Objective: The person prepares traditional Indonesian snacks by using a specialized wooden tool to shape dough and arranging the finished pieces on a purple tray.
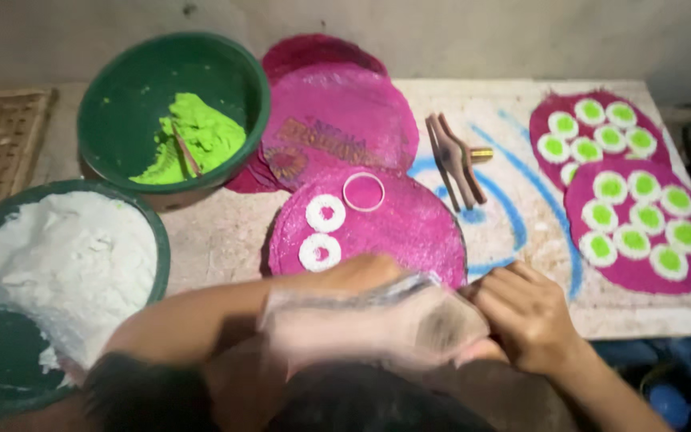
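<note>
One printed label in my view, no screens or signs.
I see a faded orange-brown printed patch (323, 141) on the pink round sheet (361, 112) at the worktop's (513, 200) far middle, just right of the green bowl (121, 104); its print is too blurred to make out.

your left hand (361, 276) and right hand (521, 316) meet on a blurred bag (377, 324) at lower centre. above them, a disc (409, 232) bearing two rings (325, 214) and a hoop (364, 191). two bowls (105, 88) at left; filled discs (681, 272) at right; a wooden tool (453, 156) between.
</note>
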